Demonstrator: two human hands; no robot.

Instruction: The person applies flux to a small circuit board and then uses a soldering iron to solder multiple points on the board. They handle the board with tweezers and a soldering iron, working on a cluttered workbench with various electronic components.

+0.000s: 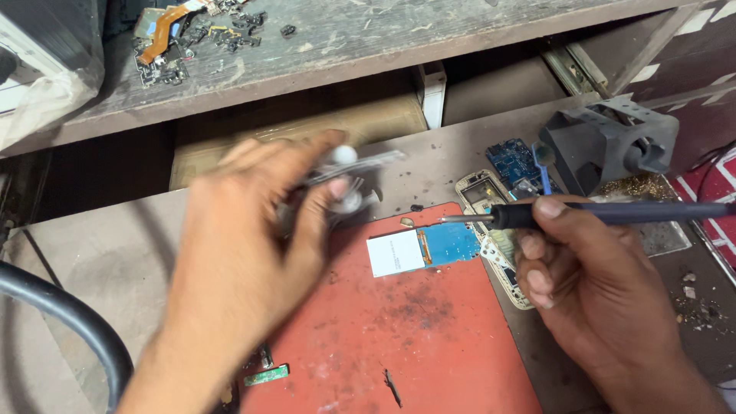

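A slim soldering iron (590, 213) with a dark blue handle and thin metal tip lies level in the right hand (590, 284), fingers clamped round the handle, tip just above the blue circuit board (448, 244) with its white rectangular panel. The board rests on a worn, scuffed red mat (406, 337) on the brown counter (92, 261). The left hand (245, 261), blurred, pinches a small grey metallic object (345, 184) over the mat's upper edge. Beside the right hand sits a pale phone frame (491, 230); beyond it, a second blue board (512, 159) and a dark grey stand (609, 142)
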